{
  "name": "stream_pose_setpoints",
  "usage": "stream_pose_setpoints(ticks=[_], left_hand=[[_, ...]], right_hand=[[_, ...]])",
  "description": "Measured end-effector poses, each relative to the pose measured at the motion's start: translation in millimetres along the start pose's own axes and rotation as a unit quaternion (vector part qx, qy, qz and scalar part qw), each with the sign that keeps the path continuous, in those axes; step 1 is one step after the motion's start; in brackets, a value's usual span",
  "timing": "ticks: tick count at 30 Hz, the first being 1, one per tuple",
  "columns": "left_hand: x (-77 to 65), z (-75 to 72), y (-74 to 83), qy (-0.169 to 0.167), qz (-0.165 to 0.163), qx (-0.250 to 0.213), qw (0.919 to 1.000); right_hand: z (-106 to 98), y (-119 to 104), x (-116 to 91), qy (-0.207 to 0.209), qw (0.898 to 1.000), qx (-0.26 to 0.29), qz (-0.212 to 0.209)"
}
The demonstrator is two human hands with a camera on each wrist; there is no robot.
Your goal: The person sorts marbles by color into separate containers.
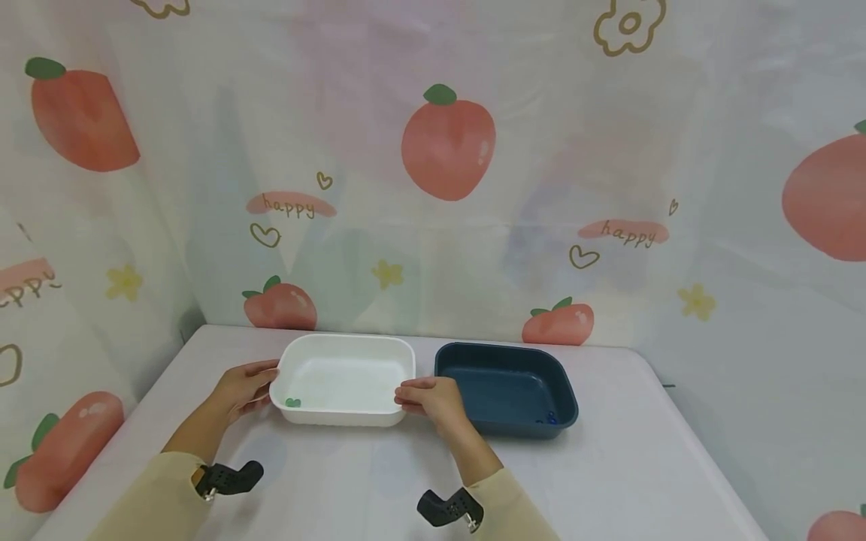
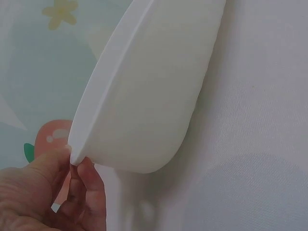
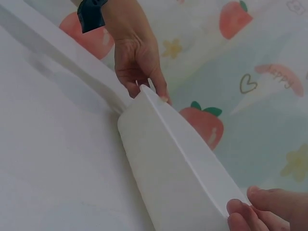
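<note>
A white rectangular basin with rounded corners stands at the back of the table, a small green logo inside its front left corner. At its left end, my left hand pinches the rim between thumb and fingers; the left wrist view shows this hand with the rim between thumb and fingertips. On the opposite end my right hand pinches the rim too. In the right wrist view that hand grips the near end of the basin. Whether the basin's underside touches the table cannot be told.
Just right of the white basin stands a dark blue basin, partly behind my right hand and with small blue marks in its front right corner. A white cloth covers the table. Behind rises a fruit-patterned curtain.
</note>
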State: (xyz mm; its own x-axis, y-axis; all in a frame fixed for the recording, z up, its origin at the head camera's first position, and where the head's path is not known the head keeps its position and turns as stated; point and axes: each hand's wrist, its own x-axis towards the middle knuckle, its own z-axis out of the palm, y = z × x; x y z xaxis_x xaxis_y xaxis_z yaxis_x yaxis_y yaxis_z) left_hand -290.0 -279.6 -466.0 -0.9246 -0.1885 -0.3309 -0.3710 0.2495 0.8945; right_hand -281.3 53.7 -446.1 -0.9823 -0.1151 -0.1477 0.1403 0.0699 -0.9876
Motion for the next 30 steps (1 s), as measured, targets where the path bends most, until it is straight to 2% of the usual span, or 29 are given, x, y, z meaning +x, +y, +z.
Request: stream_pose_setpoints(ticks=[6, 18, 22, 25, 28, 30], left_hand=[[0.9, -1.5, -0.4, -0.004, -0.004, 0.001, 1.0000], [2.5, -5.7, 2.2, -0.012, 0.011, 0.013, 0.9998], [2.0, -3.4, 5.3, -0.001, 0.030, 0.052, 0.9982], [3.3, -1.6, 7.4, 0.020, 0.047, 0.090, 0.9947], [3.2, -2.1, 10.4, 0.042, 0.068, 0.134, 0.9878], [0.3, -2.2, 14.5, 0.057, 0.093, 0.168, 0.9798]], right_hand=[[-0.7, 3.4, 2.1, -0.004, 1.000, 0.013, -0.003], [-4.1, -0.5, 0.4, -0.025, 1.000, 0.013, 0.000], [-9.6, -3.4, 1.4, -0.039, 0.999, 0.001, 0.003], [-17.3, -7.7, 2.8, -0.032, 0.999, -0.011, 0.006], [-29.2, -15.2, 3.7, -0.017, 1.000, -0.018, 0.003], [-38.6, -20.8, 3.4, -0.006, 0.999, -0.031, -0.009]])
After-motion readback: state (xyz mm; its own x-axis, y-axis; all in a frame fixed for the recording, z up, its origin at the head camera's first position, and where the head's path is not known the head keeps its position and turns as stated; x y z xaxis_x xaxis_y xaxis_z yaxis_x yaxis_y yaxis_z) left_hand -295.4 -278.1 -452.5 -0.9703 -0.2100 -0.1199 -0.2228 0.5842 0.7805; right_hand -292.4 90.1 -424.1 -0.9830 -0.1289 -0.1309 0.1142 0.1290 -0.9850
